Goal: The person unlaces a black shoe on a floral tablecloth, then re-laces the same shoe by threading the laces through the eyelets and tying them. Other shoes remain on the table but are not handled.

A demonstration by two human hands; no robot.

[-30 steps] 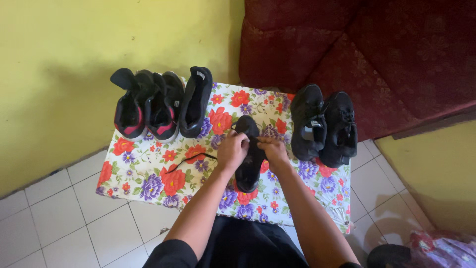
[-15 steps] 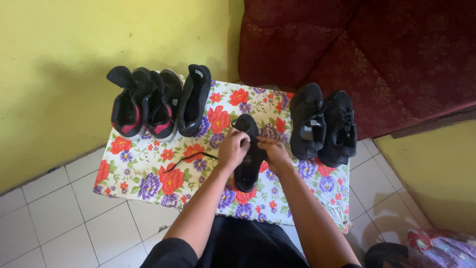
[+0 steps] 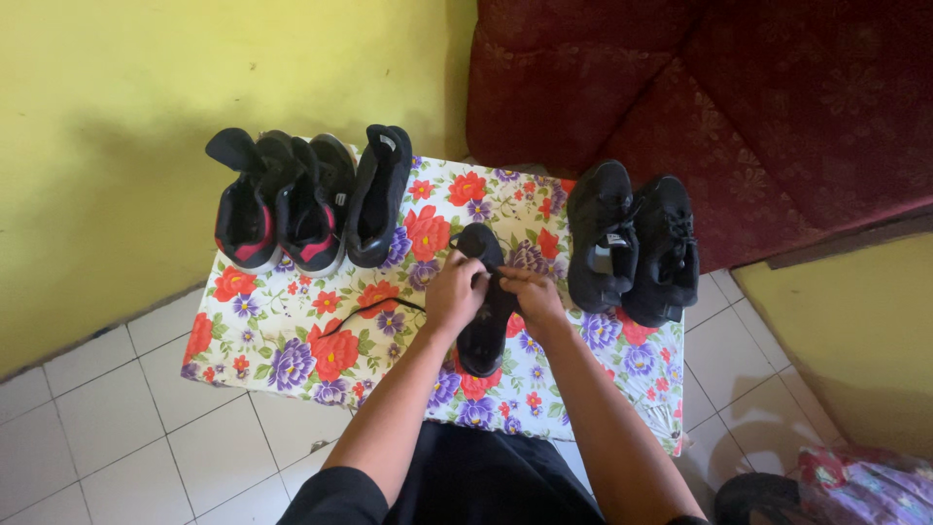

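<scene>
Six black shoes on one floral table [image 3: 292,335] (three left, two right), both hands [image 3: 496,292] gripping the sixth [image 3: 486,335].

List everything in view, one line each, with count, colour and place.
shoe: 1, black, table middle, under both hands
lace: 1, black, trailing left of that shoe
red-lined shoes: 2, black and red, table's far left
slim shoe: 1, black, just right of them
black pair: 2, black, table's right
table cover: 1, white with red and purple flowers
sofa: 1, dark red, top right
wall: yellow, left
floor: white tiles
left hand: on the shoe
right hand: on the shoe
</scene>
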